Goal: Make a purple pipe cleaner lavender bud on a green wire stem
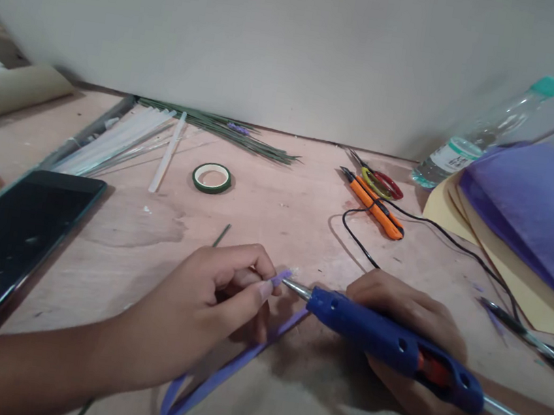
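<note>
The purple strip (240, 360) is pinched near its end in the left hand's (223, 296) closed grip — likely to steady it — its loop trailing over the desk (266, 213). The right hand (411, 316) wraps the blue glue gun (367, 330), nozzle angled at that pinched end, seemingly for precise placement.

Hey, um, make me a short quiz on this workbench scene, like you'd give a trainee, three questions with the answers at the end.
1. True or false: the right hand holds the blue glue gun.
2. Multiple choice: what colour is the cap on the bottle?
A) red
B) teal
C) black
3. Fill in the blank: the fingers of the left hand pinch a ____ strip.

Key: 1 true; 2 B; 3 purple.
</note>
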The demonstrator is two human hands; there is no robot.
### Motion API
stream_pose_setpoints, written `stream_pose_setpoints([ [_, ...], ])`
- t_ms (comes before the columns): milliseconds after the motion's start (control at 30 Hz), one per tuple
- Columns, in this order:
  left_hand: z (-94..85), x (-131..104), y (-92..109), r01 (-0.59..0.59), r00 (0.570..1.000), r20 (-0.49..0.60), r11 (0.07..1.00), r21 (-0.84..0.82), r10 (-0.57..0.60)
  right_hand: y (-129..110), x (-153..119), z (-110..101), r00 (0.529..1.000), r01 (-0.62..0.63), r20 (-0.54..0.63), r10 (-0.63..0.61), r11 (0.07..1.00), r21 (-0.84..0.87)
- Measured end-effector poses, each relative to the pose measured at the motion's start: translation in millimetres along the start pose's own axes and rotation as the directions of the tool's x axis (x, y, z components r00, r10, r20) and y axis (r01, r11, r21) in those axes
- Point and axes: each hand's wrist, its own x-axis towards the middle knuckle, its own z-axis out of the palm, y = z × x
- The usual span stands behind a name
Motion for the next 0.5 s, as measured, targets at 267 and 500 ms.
stream_pose_setpoints([
  [267,0.6,-0.4,2.5,0.018,1.000,0.017,1.000,-0.012,-0.018,0.3,1.3,0.5,1.000,-0.005,-0.008,0.005,1.000,0.007],
  [500,1.2,-2.0,2.0,0.035,0.999,0.004,0.999,-0.005,-0.035,2.7,0.4,0.8,1.000,0.014,-0.027,-0.014,1.000,-0.011],
])
